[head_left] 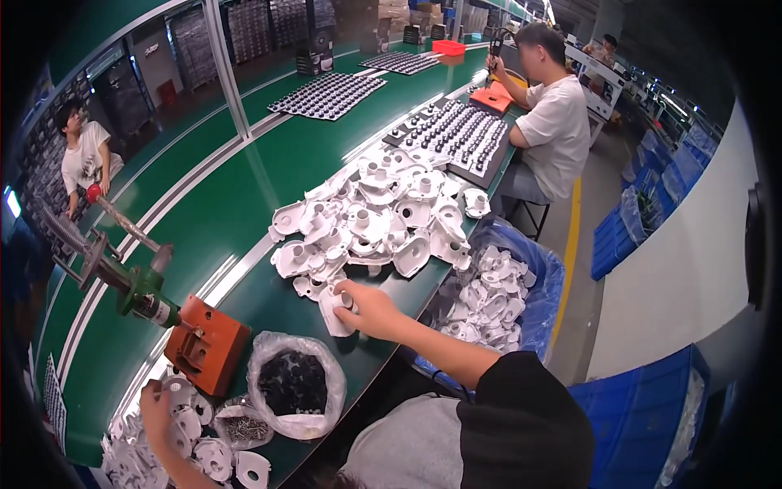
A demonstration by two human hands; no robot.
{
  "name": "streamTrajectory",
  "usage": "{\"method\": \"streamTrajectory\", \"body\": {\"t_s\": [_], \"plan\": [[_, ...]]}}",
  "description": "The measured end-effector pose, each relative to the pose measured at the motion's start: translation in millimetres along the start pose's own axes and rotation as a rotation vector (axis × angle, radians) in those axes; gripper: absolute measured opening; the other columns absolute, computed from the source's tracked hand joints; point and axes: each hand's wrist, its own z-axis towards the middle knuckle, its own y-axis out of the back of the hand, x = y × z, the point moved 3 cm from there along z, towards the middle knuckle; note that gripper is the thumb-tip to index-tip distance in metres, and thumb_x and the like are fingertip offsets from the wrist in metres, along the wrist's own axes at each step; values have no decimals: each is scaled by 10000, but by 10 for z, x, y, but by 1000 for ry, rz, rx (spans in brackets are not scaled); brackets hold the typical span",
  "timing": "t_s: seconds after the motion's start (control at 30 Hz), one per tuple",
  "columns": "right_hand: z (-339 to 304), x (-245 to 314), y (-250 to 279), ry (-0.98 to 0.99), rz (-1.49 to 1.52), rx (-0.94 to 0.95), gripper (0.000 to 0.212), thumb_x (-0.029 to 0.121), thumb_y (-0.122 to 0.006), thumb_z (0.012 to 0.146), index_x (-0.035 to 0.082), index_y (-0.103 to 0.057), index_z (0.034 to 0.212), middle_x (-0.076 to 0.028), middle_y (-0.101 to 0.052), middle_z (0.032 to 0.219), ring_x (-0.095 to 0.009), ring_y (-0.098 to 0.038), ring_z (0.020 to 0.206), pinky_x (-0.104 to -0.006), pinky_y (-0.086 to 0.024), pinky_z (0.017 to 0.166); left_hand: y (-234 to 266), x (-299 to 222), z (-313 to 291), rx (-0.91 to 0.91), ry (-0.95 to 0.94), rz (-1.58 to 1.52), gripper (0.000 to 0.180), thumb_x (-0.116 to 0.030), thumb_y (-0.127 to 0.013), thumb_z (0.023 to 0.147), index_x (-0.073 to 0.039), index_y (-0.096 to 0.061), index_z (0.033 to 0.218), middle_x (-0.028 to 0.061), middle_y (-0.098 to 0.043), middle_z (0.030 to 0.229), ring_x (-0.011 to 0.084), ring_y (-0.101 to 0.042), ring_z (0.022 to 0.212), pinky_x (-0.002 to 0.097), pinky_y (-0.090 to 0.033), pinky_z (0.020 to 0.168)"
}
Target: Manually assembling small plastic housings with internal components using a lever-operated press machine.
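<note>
My right hand [371, 311] is closed on a white plastic housing [332, 316], at the near edge of a heap of similar housings [383, 208]. The thumb and fingers grip its raised round collar. Down at the lower left, my left hand [158, 414] is curled over a second pile of white plastic parts [213, 458], close to an orange fixture block [205, 346]. Whatever lies between the left fingers is hidden. The green hand press [147, 295], with a red-knobbed lever, reaches over the block.
Beside the block stand a bag of small black parts [292, 383] and a bag of screws [243, 428]. A blue-lined bin of white parts [538, 269] stands by the table's right edge. A co-worker [554, 122] sits beyond trays of round parts [468, 134]; another person [88, 155] is at left.
</note>
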Motion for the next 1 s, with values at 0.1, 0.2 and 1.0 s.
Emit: {"method": "streamTrajectory", "body": {"t_s": [0.1, 0.2, 1.0], "plan": [[-30, 96, -46, 33, 138, 31, 345, 271, -621, 798, 96, -517, 1077, -123, -576, 762, -233, -569, 669, -339, -448, 614, 178, -30, -119, -134, -50, 12, 175, -121, -512, 842, 13, -530, 955, 129, -583, 774, 199, -543, 645, 322, -439, 638], [-32, 349, -99, 69, 354, 73, 360, 242, -643, 791, 78, -508, 1082, -56, -521, 699, -127, -494, 624, -277, -414, 573, 369, -692, -398, -148, 66, -116, 170, -159, -503, 899, -10, -510, 981, 52, -542, 650, 90, -453, 546, 250, -396, 543], [-371, 1339, -751, 721, 377, 109, 345, 133, -671, 743, 69, -541, 1056, -81, -539, 944, -257, -589, 686, -341, -470, 560, -1086, -1642, -1373, -456, -225, -1319, 408, -132, -561, 879, 48, -398, 1207, 142, -512, 1171, 224, -528, 1038, 321, -418, 897]]}}
